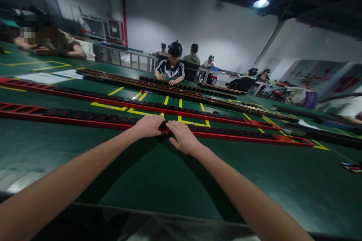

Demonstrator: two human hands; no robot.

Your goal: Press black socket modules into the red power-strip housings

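Observation:
A long red strip (85, 119) set with black sockets lies across the green table (169, 180) in front of me. My left hand (149, 125) and my right hand (182, 137) rest side by side on its near edge at the middle, fingers pressing a black socket piece (163, 125) between them. A second red strip (70, 94) runs parallel farther back.
Dark strips (158, 84) lie beyond, where a seated person (171, 68) works with both hands. More people sit at the far left and at tables behind. Yellow tape lines (181, 113) mark the table. Small coloured items (352, 166) lie at the right edge.

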